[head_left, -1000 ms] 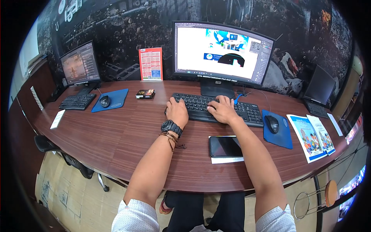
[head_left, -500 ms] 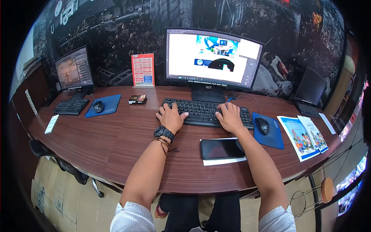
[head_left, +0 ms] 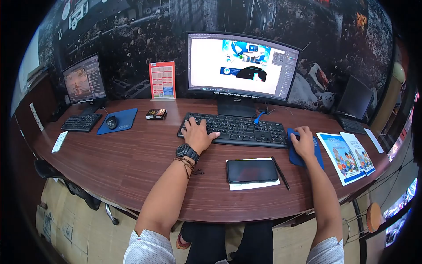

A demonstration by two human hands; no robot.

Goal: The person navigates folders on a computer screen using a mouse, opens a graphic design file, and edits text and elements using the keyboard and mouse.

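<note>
The left fingers [head_left: 193, 123] spread open over the left end of the keyboard [head_left: 246, 128], likely light, stiff plastic, best lifted by both short ends. Beyond them, the right fingers [head_left: 304, 131] bend above the soft-looking mouse pad [head_left: 298, 161]; I can't tell whether they're gripping.
</note>
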